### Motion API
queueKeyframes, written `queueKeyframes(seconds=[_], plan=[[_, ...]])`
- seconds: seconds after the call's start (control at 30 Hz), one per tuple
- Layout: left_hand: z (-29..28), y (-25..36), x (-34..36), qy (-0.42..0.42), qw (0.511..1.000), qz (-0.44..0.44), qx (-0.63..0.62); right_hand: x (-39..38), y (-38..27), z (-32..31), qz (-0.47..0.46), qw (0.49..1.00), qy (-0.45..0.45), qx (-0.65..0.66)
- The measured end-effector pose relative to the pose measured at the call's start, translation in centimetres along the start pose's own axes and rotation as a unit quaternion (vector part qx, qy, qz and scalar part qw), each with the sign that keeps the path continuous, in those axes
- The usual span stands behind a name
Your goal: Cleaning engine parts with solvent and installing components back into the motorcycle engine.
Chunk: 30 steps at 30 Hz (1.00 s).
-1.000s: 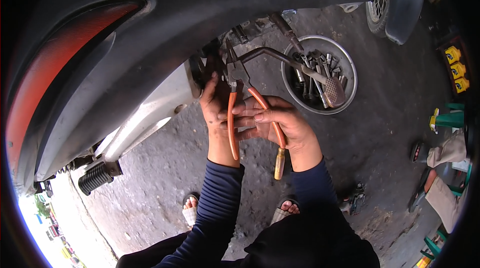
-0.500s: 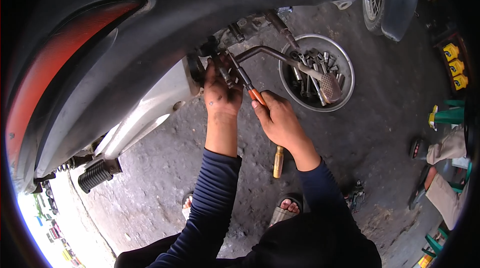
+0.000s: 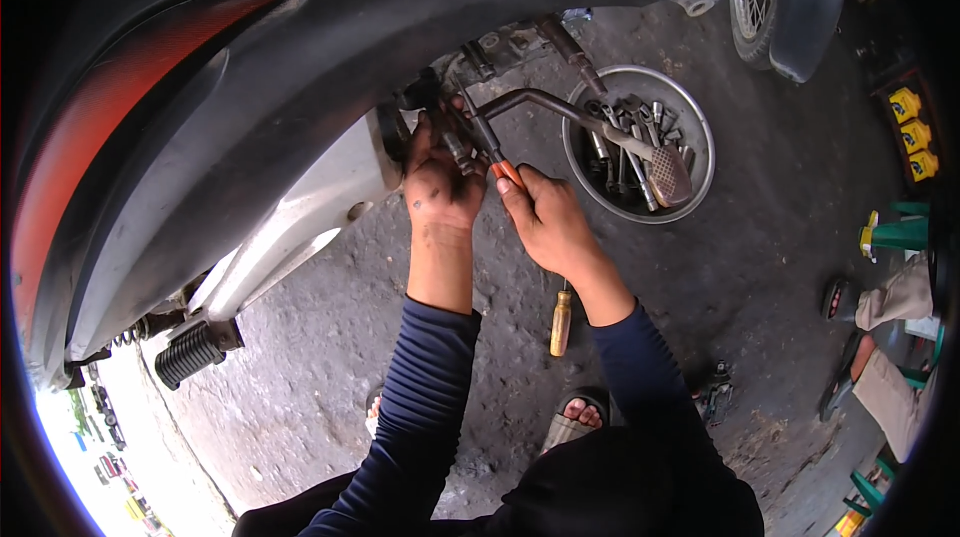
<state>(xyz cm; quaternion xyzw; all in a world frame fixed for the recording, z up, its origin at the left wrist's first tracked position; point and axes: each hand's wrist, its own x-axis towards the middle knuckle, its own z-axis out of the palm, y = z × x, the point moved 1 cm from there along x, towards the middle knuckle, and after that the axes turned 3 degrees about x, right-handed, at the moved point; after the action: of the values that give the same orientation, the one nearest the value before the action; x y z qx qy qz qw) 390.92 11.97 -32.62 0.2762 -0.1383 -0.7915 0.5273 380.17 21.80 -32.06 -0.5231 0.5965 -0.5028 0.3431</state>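
My left hand (image 3: 440,187) is palm up beneath the underside of the motorcycle (image 3: 330,47), its fingers curled at a dark, greasy metal part (image 3: 456,149) that hides what they grip. My right hand (image 3: 545,222) is closed round a slim tool with an orange handle (image 3: 507,174). The tool's dark metal end tapers up toward the same greasy part, beside my left fingers; its exact kind is not clear. A bent pedal lever (image 3: 530,99) with a ridged pad (image 3: 668,177) runs just right of the tool.
Below the pedal, a round metal bowl (image 3: 708,152) holds several sockets and wrenches. A screwdriver with a yellowish handle (image 3: 560,325) is beneath my right wrist. At left is a rubber footpeg (image 3: 190,355). Another person's legs (image 3: 890,387) and a green stool (image 3: 900,233) are at right.
My right hand and the orange-handled tool have shifted slightly up and left, closer to my left hand. My left hand stays nearly where it was.
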Motion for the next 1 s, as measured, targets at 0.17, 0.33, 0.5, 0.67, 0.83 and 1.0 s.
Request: queueKeyframes(seconds=[0.17, 0.33, 0.5, 0.67, 0.83, 1.0], plan=[[-0.1, 0.0, 0.0, -0.005, 1.0, -0.004, -0.002, -0.1, -0.2, -0.2, 0.0, 1.0, -0.001, -0.003], [-0.2, 0.2, 0.0, -0.021, 1.0, -0.006, -0.003, -0.1, -0.2, -0.1, 0.009, 1.0, -0.009, 0.003], [-0.2, -0.1, -0.1, -0.021, 1.0, -0.006, -0.011, -0.2, -0.1, -0.2, 0.006, 1.0, -0.004, 0.005], [-0.4, -0.3, 0.3, -0.028, 0.998, 0.005, -0.056, -0.2, -0.1, 0.5, 0.015, 1.0, 0.012, -0.008], [-0.3, 0.0, 0.6, -0.046, 0.997, 0.019, -0.051, 0.3, -1.1, 1.0, 0.001, 1.0, 0.021, -0.002], [-0.6, -0.4, 0.4, -0.052, 0.997, -0.002, -0.052, -0.9, -0.4, 0.8, 0.0, 0.999, 0.028, 0.02]])
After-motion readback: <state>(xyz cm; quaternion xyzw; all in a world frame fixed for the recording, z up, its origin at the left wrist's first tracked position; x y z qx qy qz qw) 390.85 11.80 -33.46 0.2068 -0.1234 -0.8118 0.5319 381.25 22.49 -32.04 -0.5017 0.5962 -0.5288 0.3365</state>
